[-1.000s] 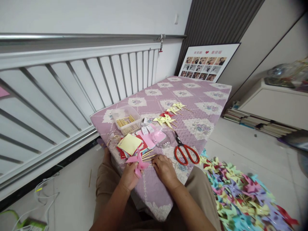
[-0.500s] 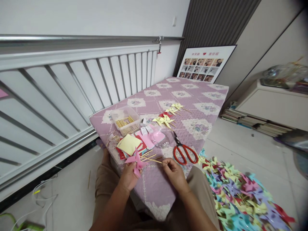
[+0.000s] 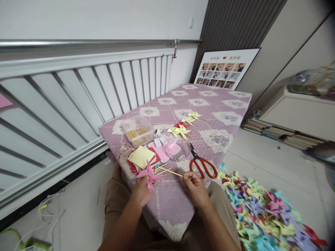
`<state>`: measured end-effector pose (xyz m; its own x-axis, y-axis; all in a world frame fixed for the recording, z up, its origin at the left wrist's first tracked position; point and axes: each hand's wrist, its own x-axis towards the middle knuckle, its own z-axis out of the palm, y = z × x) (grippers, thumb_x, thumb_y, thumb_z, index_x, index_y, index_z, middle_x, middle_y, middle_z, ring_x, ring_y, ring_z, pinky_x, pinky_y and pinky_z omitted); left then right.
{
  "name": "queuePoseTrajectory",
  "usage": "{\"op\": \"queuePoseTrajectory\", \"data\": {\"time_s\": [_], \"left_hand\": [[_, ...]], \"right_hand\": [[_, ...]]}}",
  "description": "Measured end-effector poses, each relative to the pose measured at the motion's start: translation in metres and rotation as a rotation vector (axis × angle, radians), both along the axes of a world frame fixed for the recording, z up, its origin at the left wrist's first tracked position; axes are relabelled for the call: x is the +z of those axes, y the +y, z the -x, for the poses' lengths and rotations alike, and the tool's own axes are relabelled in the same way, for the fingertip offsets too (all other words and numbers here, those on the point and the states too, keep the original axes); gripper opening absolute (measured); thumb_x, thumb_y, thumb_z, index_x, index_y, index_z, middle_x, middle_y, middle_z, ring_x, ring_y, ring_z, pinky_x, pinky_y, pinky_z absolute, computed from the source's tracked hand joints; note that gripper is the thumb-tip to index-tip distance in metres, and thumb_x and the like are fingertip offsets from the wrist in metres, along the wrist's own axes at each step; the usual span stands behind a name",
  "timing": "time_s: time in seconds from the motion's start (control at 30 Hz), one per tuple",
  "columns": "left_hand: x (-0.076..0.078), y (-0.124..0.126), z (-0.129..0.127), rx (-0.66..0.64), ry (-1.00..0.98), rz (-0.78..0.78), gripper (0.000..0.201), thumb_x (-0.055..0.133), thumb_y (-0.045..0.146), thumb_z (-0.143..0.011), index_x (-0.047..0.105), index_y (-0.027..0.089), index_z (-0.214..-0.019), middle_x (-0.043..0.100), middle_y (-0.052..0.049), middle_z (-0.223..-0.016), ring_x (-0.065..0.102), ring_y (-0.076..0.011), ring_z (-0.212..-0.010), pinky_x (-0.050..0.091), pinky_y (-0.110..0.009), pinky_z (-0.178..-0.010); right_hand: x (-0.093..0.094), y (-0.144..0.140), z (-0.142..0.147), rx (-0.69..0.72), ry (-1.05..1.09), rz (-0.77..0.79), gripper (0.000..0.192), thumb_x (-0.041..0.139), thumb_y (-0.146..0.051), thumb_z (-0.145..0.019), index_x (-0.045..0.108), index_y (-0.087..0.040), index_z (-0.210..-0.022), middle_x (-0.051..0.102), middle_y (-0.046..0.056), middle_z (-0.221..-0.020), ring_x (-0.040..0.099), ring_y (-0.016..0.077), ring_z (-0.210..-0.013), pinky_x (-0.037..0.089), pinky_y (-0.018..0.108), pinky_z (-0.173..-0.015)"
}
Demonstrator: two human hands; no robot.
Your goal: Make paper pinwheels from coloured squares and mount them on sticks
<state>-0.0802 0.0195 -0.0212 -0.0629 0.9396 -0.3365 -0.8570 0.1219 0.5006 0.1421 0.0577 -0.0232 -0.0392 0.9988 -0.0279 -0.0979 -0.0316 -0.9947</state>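
left hand (image 3: 141,190) grips pink pinwheel (image 3: 148,175) at mattress edge. right hand (image 3: 195,186) pinches thin wooden stick (image 3: 171,172), tip pointing toward pinwheel. nearby: loose sticks (image 3: 162,170), red scissors (image 3: 201,163), yellow paper stack (image 3: 141,156), stick box (image 3: 137,130). pinwheel pile (image 3: 261,212) on floor, right.

Even, bright, diffuse indoor light; shadows soft and faint. No strong glare. Wide-angle distortion bends straight lines toward the edges. Corners darken, and the right edge is blurred
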Motion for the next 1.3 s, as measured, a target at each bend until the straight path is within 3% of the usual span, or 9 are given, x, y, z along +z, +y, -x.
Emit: {"op": "queuePoseTrajectory", "data": {"time_s": [0.17, 0.4, 0.63, 0.87, 1.3], "left_hand": [[0.006, 0.001, -0.002, 0.035, 0.031, 0.003, 0.038, 0.083, 0.019, -0.064, 0.068, 0.022, -0.099, 0.074, 0.000, -0.090, 0.069, -0.0145, -0.077, 0.052, -0.023, -0.063], [0.004, 0.001, -0.002, 0.047, 0.040, -0.034, 0.039, 0.081, 0.018, -0.066, 0.067, 0.021, -0.102, 0.074, -0.001, -0.099, 0.068, -0.0153, -0.090, 0.053, -0.026, -0.080], [-0.001, 0.000, -0.003, 0.045, 0.063, -0.038, 0.030, 0.082, 0.018, -0.064, 0.068, 0.023, -0.091, 0.073, 0.002, -0.089, 0.068, -0.0131, -0.083, 0.053, -0.023, -0.074], [0.004, 0.000, -0.003, 0.039, 0.077, -0.023, 0.041, 0.082, 0.016, -0.063, 0.067, 0.024, -0.101, 0.073, 0.000, -0.098, 0.068, -0.0159, -0.090, 0.053, -0.026, -0.079], [0.007, -0.001, -0.004, 0.016, 0.077, 0.006, 0.038, 0.084, 0.016, -0.060, 0.067, 0.023, -0.093, 0.071, 0.002, -0.086, 0.066, -0.0115, -0.072, 0.052, -0.020, -0.063]], "right_hand": [[0.003, -0.001, -0.001, 0.045, -0.072, -0.042, 0.030, 0.069, -0.049, -0.079, 0.061, -0.021, -0.074, 0.054, -0.003, -0.065, 0.044, 0.0137, -0.059, 0.036, 0.026, -0.058], [0.014, -0.004, 0.005, 0.141, -0.152, -0.061, 0.032, 0.071, -0.050, -0.075, 0.062, -0.020, -0.070, 0.055, -0.001, -0.065, 0.047, 0.0158, -0.062, 0.037, 0.028, -0.060], [0.017, -0.006, 0.011, 0.083, -0.032, 0.012, 0.035, 0.078, -0.051, -0.066, 0.062, -0.022, -0.074, 0.055, -0.002, -0.064, 0.046, 0.0145, -0.059, 0.037, 0.026, -0.056], [0.014, -0.008, 0.019, 0.045, 0.103, 0.064, 0.035, 0.077, -0.052, -0.066, 0.062, -0.023, -0.078, 0.055, -0.003, -0.064, 0.046, 0.0144, -0.058, 0.038, 0.026, -0.057], [0.007, -0.008, 0.016, 0.037, 0.114, 0.065, 0.032, 0.077, -0.051, -0.070, 0.067, -0.022, -0.081, 0.063, 0.000, -0.071, 0.054, 0.0170, -0.066, 0.043, 0.029, -0.066]]}}
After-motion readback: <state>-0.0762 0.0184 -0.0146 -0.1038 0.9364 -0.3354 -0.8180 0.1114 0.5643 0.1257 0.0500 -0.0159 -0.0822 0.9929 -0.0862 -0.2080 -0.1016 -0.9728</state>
